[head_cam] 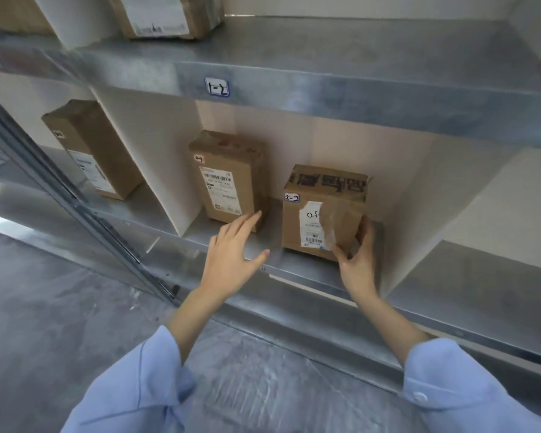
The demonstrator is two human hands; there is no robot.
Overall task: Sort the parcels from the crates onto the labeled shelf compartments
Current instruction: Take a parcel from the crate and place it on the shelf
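Observation:
A brown cardboard parcel (316,195) marked "2-2", with a torn white label, stands upright in the middle compartment of the metal shelf (294,270). My right hand (358,254) grips its lower right corner, thumb on the front, fingers round the side. To its left stands a taller parcel (225,179) with a barcode label. My left hand (231,254) hovers with straight, spread fingers in front of that taller parcel, fingertips close to its lower right corner, holding nothing.
A tag "1-2" (216,87) sits on the upper shelf's front edge. Another parcel (91,148) leans in the left compartment, and one (166,14) lies on the top shelf. White dividers (156,164) separate compartments. The right compartment (481,276) holds nothing visible.

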